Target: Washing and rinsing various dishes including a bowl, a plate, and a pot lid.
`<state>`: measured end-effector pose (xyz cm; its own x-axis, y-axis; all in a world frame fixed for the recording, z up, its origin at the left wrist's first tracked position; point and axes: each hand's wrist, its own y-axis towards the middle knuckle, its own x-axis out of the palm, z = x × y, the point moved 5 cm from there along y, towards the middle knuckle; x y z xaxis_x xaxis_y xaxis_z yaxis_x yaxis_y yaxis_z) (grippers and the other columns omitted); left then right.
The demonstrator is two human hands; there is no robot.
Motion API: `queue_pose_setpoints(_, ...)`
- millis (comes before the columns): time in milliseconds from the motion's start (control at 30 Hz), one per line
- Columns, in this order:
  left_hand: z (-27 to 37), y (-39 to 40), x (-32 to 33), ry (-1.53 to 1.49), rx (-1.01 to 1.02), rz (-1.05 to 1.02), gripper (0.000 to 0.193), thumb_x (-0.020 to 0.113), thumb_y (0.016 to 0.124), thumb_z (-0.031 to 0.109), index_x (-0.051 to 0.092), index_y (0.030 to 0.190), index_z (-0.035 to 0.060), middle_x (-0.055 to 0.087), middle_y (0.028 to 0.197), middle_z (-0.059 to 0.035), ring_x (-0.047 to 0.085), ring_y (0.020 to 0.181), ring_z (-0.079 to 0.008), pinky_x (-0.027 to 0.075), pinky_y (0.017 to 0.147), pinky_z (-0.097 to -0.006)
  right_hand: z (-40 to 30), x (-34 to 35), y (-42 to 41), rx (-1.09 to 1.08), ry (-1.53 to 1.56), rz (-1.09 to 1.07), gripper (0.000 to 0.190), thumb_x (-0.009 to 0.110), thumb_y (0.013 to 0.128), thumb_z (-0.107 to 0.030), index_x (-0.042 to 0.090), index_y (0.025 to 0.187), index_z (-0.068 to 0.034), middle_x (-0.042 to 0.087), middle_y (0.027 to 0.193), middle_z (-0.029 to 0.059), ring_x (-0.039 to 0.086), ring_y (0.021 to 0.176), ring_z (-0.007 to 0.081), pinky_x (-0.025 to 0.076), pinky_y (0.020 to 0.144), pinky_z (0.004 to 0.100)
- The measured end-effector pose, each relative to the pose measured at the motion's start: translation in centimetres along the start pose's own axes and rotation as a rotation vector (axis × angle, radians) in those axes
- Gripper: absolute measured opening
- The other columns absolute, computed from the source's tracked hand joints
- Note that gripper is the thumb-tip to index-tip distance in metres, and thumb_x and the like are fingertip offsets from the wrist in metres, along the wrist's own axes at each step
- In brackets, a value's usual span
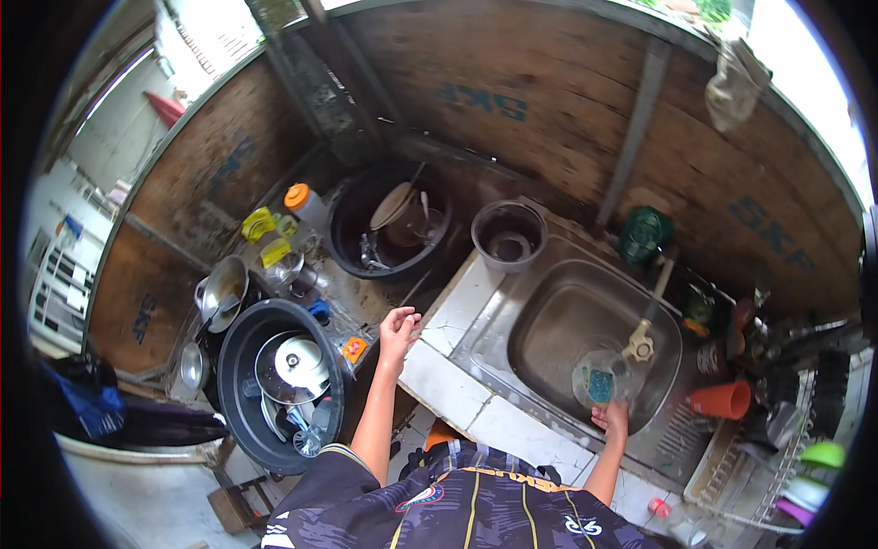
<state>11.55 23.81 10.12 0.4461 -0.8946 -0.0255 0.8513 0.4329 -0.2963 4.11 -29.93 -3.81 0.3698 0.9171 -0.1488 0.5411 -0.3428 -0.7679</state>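
Observation:
My right hand [610, 417] grips the near rim of a clear round dish [582, 390] over the steel sink basin [549, 322]. A teal rectangular patch [600, 386] shows on the dish; whether it is a print or a sponge is unclear. The beige tap [640, 343] reaches over the dish's far right side. My left hand [398, 333] hovers beside the left edge of the white tiled counter [449, 384]. Its fingers are loosely bent and slightly apart, with nothing visible in them.
A black tub [230, 398] with a pot lid and glassware stands left. Behind it, another dark basin [336, 254] contains dishes. A grey bucket [509, 257] stands at the sink's back left corner. An orange-red cup [727, 400] and a wire dish rack [775, 494] are on the right.

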Motion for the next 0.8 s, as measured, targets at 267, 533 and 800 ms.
queue_pose_setpoints(267,-1.0,6.0,-5.0,0.113,0.080,0.031,0.019,0.057,0.091,0.015,0.058,0.108,0.0090,0.067,0.098,-0.0035,0.062,0.083,-0.0118,0.049,0.068,-0.0246,0.8,2.3,1.3,-0.050,0.154,0.028,0.038,0.040,0.097,-0.024,0.031,0.133,-0.021,0.060,0.087,0.0065,0.063,0.069,0.0184,0.055,0.065,0.0378)
queue_pose_setpoints(533,-0.2,25.5,-5.3,-0.060,0.076,0.131,0.013,0.059,0.088,0.010,0.060,0.099,0.0037,0.065,0.086,-0.0059,0.063,0.069,-0.0121,0.051,0.055,-0.0250,1.0,2.2,1.2,-0.075,0.415,0.103,0.023,0.038,0.095,-0.021,0.042,0.117,-0.015,0.057,0.088,0.0078,0.061,0.072,0.0187,0.053,0.070,0.0368)
queue_pose_setpoints(800,-6.9,39.8,-2.9,-0.704,-0.346,0.316,0.043,0.059,0.090,0.026,0.046,0.121,0.0001,0.055,0.112,-0.0200,0.065,0.085,-0.0319,0.059,0.069,-0.0398,0.1,1.4,0.8,-0.038,0.518,0.240,0.023,0.042,0.090,-0.017,0.045,0.110,-0.008,0.057,0.088,0.0101,0.059,0.078,0.0194,0.051,0.077,0.0367)
